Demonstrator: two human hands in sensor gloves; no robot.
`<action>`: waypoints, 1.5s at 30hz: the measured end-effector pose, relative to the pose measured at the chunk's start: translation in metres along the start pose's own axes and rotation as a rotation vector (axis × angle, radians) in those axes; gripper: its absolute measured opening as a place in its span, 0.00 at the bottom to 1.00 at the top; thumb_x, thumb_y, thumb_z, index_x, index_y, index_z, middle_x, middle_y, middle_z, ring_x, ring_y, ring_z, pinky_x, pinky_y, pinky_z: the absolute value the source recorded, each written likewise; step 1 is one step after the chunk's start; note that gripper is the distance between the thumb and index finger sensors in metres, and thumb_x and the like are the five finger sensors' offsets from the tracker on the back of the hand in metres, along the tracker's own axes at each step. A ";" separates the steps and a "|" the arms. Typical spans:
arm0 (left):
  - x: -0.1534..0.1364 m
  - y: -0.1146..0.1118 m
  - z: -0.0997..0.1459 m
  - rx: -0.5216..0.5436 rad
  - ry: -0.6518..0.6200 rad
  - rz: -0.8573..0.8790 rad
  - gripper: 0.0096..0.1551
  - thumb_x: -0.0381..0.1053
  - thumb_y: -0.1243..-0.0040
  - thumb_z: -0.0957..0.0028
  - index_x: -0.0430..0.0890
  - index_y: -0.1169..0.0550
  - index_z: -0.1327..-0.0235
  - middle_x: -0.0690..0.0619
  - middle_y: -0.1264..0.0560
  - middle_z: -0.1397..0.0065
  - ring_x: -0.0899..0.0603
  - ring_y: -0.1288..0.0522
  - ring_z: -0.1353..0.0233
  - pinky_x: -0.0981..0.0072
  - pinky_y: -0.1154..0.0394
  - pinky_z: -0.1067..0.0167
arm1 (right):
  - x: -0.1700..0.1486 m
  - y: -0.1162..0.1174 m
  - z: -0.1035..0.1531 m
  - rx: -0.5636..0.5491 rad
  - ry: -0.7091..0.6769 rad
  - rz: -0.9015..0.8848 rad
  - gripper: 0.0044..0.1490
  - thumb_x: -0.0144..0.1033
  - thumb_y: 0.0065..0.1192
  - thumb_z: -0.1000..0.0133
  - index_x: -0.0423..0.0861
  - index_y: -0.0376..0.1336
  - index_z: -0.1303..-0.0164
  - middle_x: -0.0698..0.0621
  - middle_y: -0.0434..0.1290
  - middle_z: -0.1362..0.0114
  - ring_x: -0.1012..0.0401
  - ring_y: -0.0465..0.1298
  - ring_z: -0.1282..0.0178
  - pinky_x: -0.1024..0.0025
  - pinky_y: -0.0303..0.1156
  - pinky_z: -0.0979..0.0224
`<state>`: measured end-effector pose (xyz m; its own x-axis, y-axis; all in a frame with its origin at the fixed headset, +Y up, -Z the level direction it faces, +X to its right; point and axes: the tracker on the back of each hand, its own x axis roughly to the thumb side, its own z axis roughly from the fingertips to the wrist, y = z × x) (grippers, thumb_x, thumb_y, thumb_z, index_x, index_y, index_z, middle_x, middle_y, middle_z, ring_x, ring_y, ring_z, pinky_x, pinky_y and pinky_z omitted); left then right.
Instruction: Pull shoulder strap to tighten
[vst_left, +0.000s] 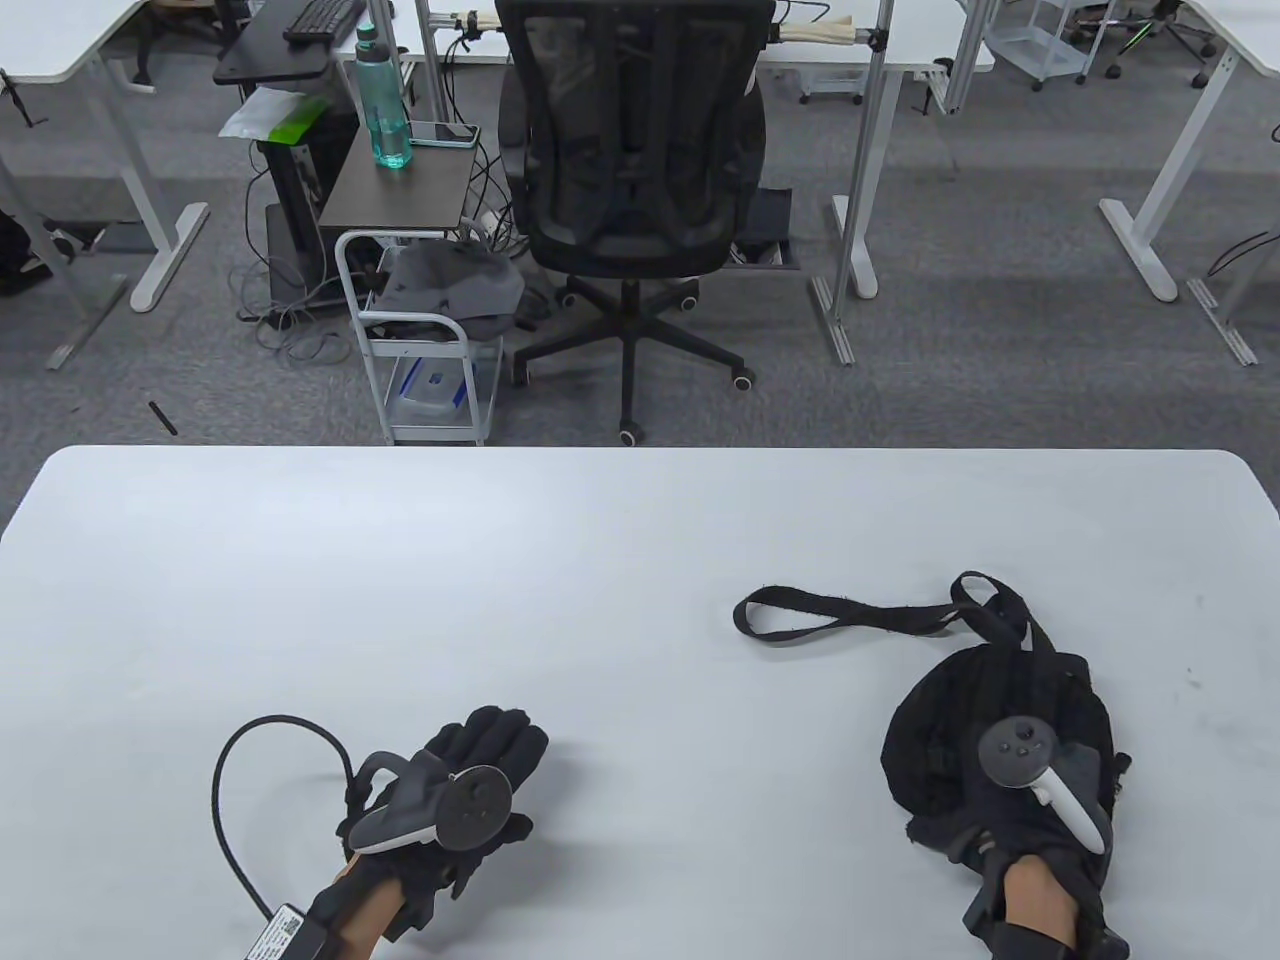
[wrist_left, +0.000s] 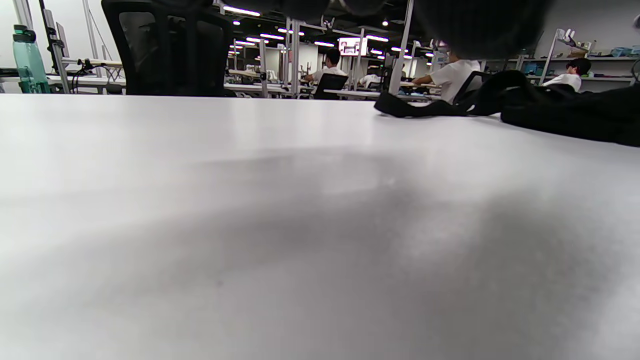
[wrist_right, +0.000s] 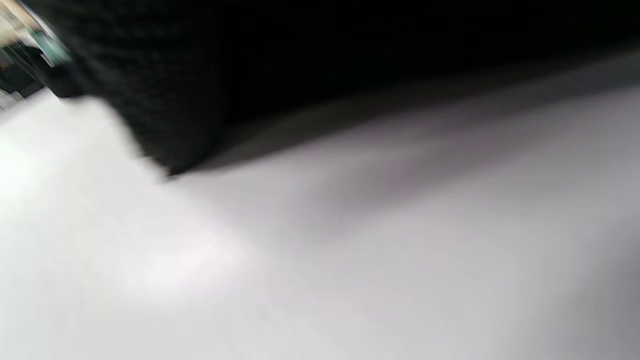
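my left hand (vst_left: 470, 790) lies flat on the white table (vst_left: 620, 520), fingers spread, holding nothing. right hand (vst_left: 1030, 800) rests on the black bag (vst_left: 940, 720); i cannot tell its grip. shoulder strap (vst_left: 840, 618) lies looped just left of the bag.

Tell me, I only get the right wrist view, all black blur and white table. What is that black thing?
Observer: A black bag, lying on the table; the right hand rests on it.
Operator: Does it have a strap?
Observer: Yes, the strap lies looped on the table, running left from the bag, untouched.
Operator: And the other hand?
Observer: The left hand lies flat on the table, far left of the bag, holding nothing.
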<state>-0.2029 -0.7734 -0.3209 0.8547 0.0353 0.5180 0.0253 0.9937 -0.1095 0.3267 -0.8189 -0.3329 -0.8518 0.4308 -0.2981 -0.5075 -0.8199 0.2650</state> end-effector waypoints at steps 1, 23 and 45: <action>0.001 0.000 0.000 -0.002 0.000 -0.002 0.51 0.65 0.45 0.59 0.57 0.50 0.23 0.51 0.51 0.13 0.39 0.50 0.15 0.42 0.43 0.23 | 0.000 -0.001 0.002 -0.029 0.006 -0.020 0.63 0.48 0.73 0.52 0.45 0.36 0.21 0.40 0.33 0.17 0.29 0.29 0.25 0.26 0.30 0.32; -0.007 0.000 -0.003 -0.050 0.028 0.033 0.50 0.65 0.45 0.59 0.57 0.48 0.23 0.50 0.49 0.13 0.39 0.50 0.15 0.41 0.43 0.23 | 0.153 -0.069 0.031 -0.461 -0.298 -0.342 0.44 0.19 0.67 0.52 0.33 0.54 0.24 0.27 0.51 0.22 0.25 0.71 0.37 0.26 0.71 0.43; -0.052 0.004 0.008 -0.044 0.205 0.090 0.50 0.64 0.45 0.59 0.56 0.47 0.23 0.50 0.49 0.13 0.38 0.49 0.15 0.41 0.43 0.23 | 0.331 0.067 0.099 -0.253 -0.688 0.003 0.44 0.20 0.66 0.51 0.32 0.52 0.24 0.25 0.50 0.23 0.25 0.69 0.36 0.26 0.71 0.43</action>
<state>-0.2511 -0.7702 -0.3419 0.9420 0.0968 0.3214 -0.0373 0.9817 -0.1865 -0.0016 -0.6935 -0.3227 -0.7844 0.4992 0.3681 -0.5300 -0.8478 0.0203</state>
